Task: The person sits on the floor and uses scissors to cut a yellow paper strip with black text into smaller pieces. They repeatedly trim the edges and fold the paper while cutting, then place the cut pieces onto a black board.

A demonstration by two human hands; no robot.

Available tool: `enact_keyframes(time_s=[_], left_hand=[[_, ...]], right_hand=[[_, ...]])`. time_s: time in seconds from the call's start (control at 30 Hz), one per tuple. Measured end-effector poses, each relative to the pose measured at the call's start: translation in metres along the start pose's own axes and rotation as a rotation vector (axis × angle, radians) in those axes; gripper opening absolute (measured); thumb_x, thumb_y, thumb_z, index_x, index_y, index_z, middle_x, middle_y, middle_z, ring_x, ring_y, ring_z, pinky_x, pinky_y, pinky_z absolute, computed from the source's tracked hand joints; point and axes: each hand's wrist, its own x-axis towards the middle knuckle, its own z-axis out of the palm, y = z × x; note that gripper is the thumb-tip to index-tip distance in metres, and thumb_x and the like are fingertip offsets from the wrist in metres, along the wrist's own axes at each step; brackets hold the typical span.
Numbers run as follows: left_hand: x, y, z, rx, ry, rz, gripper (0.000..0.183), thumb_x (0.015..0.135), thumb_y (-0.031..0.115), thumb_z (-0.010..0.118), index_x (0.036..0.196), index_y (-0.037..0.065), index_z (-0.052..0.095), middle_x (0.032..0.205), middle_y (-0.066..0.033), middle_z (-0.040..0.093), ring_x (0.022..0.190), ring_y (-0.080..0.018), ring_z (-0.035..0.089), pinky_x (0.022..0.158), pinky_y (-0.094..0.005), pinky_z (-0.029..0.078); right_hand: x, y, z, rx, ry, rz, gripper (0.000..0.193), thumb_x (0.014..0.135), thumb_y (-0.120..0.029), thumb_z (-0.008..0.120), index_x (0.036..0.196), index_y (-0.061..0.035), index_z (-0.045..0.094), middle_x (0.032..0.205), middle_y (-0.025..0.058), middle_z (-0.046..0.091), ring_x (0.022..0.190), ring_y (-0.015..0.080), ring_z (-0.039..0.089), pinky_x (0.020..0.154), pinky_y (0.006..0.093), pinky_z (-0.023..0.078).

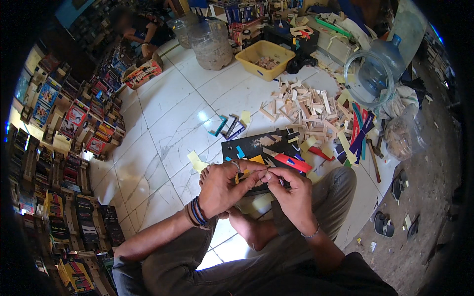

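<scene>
My left hand (pixel 223 186), with dark bands at its wrist, and my right hand (pixel 292 191) meet in front of my crossed legs. Thumbs and fingertips of both are pinched together around something small that I cannot make out. Below them lies a black board (pixel 229 149) bearing sawdust, small blue pieces (pixel 240 152) and a yellow piece (pixel 256 159). A red-handled tool (pixel 293 162), perhaps a cutter, rests on the board just beyond my right hand. Pale yellow strips (pixel 197 162) lie left of the board.
A heap of small wooden pieces (pixel 306 111) spreads behind the board. Farther back stand a yellow basin (pixel 261 74) and a clear plastic tub (pixel 211 47). Stacked toy trucks (pixel 76 118) line the left. A hammer (pixel 374 163) and sandals (pixel 383 225) lie right. Another person sits far left.
</scene>
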Motion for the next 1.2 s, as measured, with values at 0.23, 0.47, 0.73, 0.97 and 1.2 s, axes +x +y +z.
enact_keyframes(time_s=[0.23,0.47,0.73,0.97,1.2], left_hand=[[-0.003,0.000,-0.006,0.054,-0.036,-0.027,0.024,0.100,0.017,0.068,0.118,0.001,0.072,0.103,-0.0112,0.076,0.079,-0.0048,0.068,0.062,-0.0259,0.054],[0.000,-0.018,0.004,-0.346,-0.013,-0.074,0.025,0.100,0.013,0.068,0.117,-0.004,0.069,0.107,-0.0077,0.075,0.096,-0.0116,0.069,0.087,-0.0275,0.055],[0.005,-0.034,-0.005,-0.573,0.134,-0.140,0.027,0.098,0.013,0.070,0.117,-0.006,0.068,0.105,-0.0084,0.074,0.098,-0.0124,0.069,0.091,-0.0259,0.054],[0.010,-0.043,-0.008,-0.624,0.246,-0.180,0.025,0.097,0.013,0.071,0.113,-0.006,0.069,0.101,-0.0065,0.073,0.094,-0.0108,0.067,0.089,-0.0268,0.053],[0.008,-0.040,0.006,-0.614,0.142,-0.176,0.025,0.096,0.013,0.071,0.113,-0.005,0.070,0.103,-0.0071,0.074,0.094,-0.0107,0.067,0.088,-0.0257,0.053]], right_hand=[[0.001,0.002,0.000,-0.049,0.007,0.012,0.015,0.093,-0.001,0.069,0.107,0.0006,0.073,0.091,0.0069,0.077,0.082,0.0093,0.070,0.073,0.0249,0.054],[0.001,0.003,-0.001,-0.019,0.000,0.073,0.014,0.094,-0.003,0.069,0.106,0.0000,0.073,0.089,0.0056,0.077,0.080,0.0077,0.068,0.071,0.0240,0.053],[0.015,0.047,-0.024,-0.170,0.163,0.171,0.015,0.093,-0.012,0.071,0.103,-0.0023,0.075,0.086,0.0056,0.078,0.071,0.0072,0.068,0.065,0.0257,0.052],[0.016,0.066,-0.034,-0.470,0.305,0.183,0.025,0.090,-0.028,0.077,0.102,-0.0063,0.071,0.086,0.0119,0.074,0.075,0.0305,0.071,0.072,0.0429,0.053],[0.009,0.029,0.022,-0.441,0.128,-0.320,0.042,0.081,-0.023,0.086,0.112,-0.0088,0.061,0.112,0.0096,0.062,0.102,0.0324,0.062,0.090,0.0453,0.049]])
